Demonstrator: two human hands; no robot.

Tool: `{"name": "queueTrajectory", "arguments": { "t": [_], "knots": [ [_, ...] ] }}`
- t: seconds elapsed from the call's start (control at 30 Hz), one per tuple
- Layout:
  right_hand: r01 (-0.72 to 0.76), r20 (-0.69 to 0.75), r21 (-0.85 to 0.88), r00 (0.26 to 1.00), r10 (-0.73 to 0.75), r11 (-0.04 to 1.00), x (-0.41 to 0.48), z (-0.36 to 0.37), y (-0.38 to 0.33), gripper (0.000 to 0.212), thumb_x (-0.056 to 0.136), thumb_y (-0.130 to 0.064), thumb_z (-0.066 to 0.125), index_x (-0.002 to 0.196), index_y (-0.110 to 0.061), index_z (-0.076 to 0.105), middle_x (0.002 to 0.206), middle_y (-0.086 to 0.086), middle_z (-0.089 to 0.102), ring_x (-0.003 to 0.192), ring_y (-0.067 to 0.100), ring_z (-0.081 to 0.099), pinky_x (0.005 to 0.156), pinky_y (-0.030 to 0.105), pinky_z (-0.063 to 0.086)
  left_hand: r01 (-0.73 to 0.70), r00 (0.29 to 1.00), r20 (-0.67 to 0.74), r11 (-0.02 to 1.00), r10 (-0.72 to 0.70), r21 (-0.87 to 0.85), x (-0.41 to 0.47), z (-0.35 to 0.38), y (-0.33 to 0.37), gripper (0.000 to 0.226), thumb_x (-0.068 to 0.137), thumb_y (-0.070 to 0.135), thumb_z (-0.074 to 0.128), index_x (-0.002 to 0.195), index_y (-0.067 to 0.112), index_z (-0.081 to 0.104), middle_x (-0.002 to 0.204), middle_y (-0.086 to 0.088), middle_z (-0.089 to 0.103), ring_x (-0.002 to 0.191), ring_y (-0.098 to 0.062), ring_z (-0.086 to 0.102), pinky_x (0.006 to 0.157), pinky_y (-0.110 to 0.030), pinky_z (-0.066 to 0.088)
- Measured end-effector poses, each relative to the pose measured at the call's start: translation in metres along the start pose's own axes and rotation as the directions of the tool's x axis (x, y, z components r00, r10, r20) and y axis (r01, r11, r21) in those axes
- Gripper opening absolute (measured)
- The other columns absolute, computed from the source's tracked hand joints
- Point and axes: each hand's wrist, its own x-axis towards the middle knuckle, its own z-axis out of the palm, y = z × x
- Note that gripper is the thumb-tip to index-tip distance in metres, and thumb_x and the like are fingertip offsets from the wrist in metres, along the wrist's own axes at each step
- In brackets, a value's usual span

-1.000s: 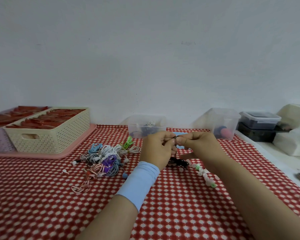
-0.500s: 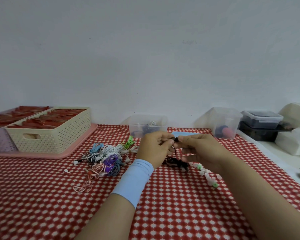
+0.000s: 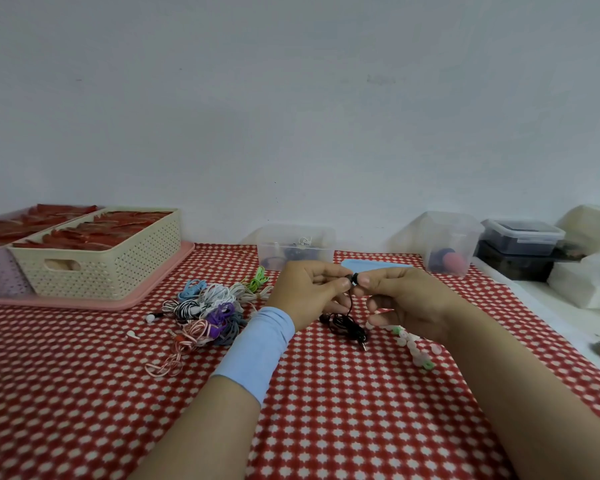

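Your left hand and right hand both pinch the bud of the black earphone above the red cloth. Its wire hangs down onto the cloth. A pile of coloured wires lies left, small ear tips lie right, a clear box stands behind.
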Motion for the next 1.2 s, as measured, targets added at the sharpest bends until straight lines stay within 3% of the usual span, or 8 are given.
{"name": "queueTrajectory", "arguments": {
  "t": [0.17, 0.33, 0.63, 0.8, 1.0, 1.2],
  "knots": [
    [-0.022, -0.003, -0.046, 1.000, 0.022, 0.999, 0.000, -0.004, 0.001, 0.011, 0.084, -0.014, 0.072, 0.086, -0.005, 0.079, 0.083, 0.007, 0.074, 0.058, 0.010, 0.060, 0.052, 0.029, 0.058, -0.019, 1.000, 0.002, 0.995, 0.019, 0.095, 0.001, 0.004, 0.002, 0.016, 0.090, -0.004, 0.064, 0.103, 0.001, 0.071, 0.076, -0.014, 0.071, 0.063, -0.017, 0.070, 0.061, -0.026, 0.060],
    [-0.006, 0.001, -0.068, 1.000, 0.006, 0.998, 0.001, -0.007, 0.003, 0.013, 0.089, -0.014, 0.069, 0.090, -0.003, 0.076, 0.087, 0.008, 0.074, 0.057, 0.012, 0.060, 0.052, 0.030, 0.057, -0.030, 1.000, 0.007, 0.992, 0.029, 0.120, 0.001, 0.005, 0.001, 0.016, 0.089, -0.003, 0.065, 0.099, 0.007, 0.071, 0.074, -0.011, 0.071, 0.064, -0.017, 0.070, 0.062, -0.026, 0.060],
    [-0.061, 0.045, -0.074, 0.997, 0.065, 0.995, 0.002, -0.009, 0.005, 0.017, 0.079, -0.024, 0.072, 0.085, -0.009, 0.075, 0.080, 0.001, 0.072, 0.056, 0.011, 0.059, 0.056, 0.032, 0.058, 0.020, 0.999, 0.032, 0.999, -0.022, 0.048, -0.002, 0.009, 0.002, 0.016, 0.091, -0.005, 0.061, 0.104, 0.001, 0.070, 0.071, -0.009, 0.069, 0.057, -0.011, 0.069, 0.057, -0.020, 0.057],
    [-0.050, 0.014, -0.061, 0.999, 0.051, 0.997, 0.003, -0.007, 0.005, 0.029, 0.072, -0.027, 0.077, 0.090, -0.005, 0.075, 0.080, 0.005, 0.073, 0.054, 0.011, 0.060, 0.057, 0.033, 0.061, 0.031, 0.999, 0.011, 0.999, -0.031, -0.022, -0.003, 0.012, -0.002, 0.017, 0.092, -0.005, 0.060, 0.105, -0.001, 0.070, 0.076, -0.012, 0.070, 0.063, -0.014, 0.069, 0.062, -0.027, 0.061],
    [-0.026, 0.031, -0.017, 0.999, 0.027, 1.000, 0.006, -0.005, 0.007, 0.013, 0.088, -0.018, 0.069, 0.086, -0.006, 0.073, 0.075, 0.003, 0.070, 0.056, 0.011, 0.060, 0.058, 0.036, 0.061, 0.062, 0.998, -0.010, 0.997, -0.063, -0.051, -0.003, 0.012, -0.003, 0.017, 0.092, -0.005, 0.060, 0.103, 0.004, 0.070, 0.084, -0.016, 0.072, 0.065, -0.016, 0.070, 0.064, -0.029, 0.062],
    [-0.009, 0.035, -0.003, 0.999, 0.010, 1.000, 0.005, -0.003, 0.011, 0.017, 0.094, -0.018, 0.065, 0.087, -0.005, 0.072, 0.076, 0.006, 0.069, 0.059, 0.015, 0.062, 0.057, 0.035, 0.061, 0.069, 0.997, -0.025, 0.997, -0.070, -0.040, -0.002, 0.013, -0.006, 0.017, 0.093, -0.003, 0.060, 0.100, 0.007, 0.071, 0.081, -0.013, 0.072, 0.067, -0.017, 0.070, 0.066, -0.032, 0.062]
  ]
}}
